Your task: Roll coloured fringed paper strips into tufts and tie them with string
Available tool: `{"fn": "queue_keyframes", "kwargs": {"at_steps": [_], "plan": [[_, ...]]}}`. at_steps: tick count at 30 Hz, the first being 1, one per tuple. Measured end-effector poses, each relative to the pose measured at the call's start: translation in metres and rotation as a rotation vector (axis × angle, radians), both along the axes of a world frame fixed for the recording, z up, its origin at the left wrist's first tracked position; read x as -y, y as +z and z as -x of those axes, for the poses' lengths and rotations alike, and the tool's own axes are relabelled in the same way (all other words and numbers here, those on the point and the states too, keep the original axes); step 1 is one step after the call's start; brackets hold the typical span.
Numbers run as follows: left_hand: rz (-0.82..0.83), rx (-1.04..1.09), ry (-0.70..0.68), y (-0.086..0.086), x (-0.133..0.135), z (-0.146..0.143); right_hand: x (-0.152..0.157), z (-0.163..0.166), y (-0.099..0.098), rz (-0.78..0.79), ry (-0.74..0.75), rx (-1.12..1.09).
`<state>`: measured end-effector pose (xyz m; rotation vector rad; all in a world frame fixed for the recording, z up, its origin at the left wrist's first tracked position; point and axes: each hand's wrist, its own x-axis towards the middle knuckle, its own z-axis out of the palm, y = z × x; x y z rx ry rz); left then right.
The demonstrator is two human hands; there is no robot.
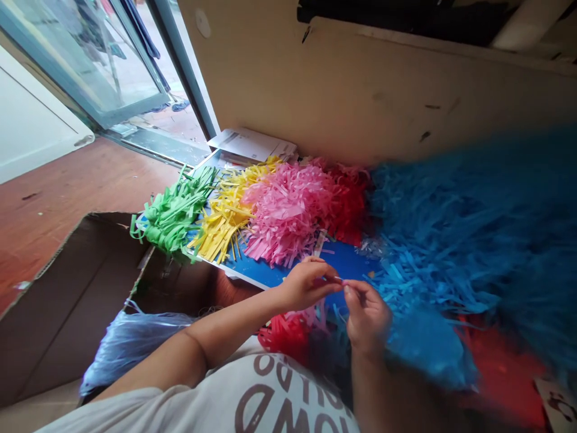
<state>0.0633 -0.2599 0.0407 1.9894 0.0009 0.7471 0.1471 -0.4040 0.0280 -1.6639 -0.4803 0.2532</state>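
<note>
Grips meeting at center frame, a person's left hand (309, 282) and right hand (367, 316) together pinch what looks like a thin pinkish strip (341, 281), its long axis unclear. A fringed bunch of red paper strips (285, 335) sits just below, nearer the left hand; fluffy pink paper strips (291, 201) spread above on the blue-topped desk (264, 273).

It looks like a small workshop, perhaps in a home: heaps of fringe (288, 201) grouped by colour crowd a blue table (265, 273) near a scuffed wall (279, 84), cardboard box (63, 294) and glass door (121, 66).
</note>
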Motion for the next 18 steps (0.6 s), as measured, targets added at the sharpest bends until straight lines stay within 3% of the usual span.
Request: {"fn": "queue_keyframes", "kwargs": {"at_steps": [6, 11, 18], "plan": [[-0.002, 0.048, 0.065, -0.0015, 0.0057, -0.0029, 0.0008, 0.0000, 0.0049, 0.050, -0.012, 0.111], [0.076, 0.007, 0.019, 0.0000, 0.0070, -0.0049, 0.0054, -0.0012, 0.0085, 0.095, 0.007, 0.222], [0.340, -0.196, -0.045, -0.0026, 0.0097, -0.0042, 0.0033, -0.0040, 0.0005, 0.108, 0.009, 0.150]]}}
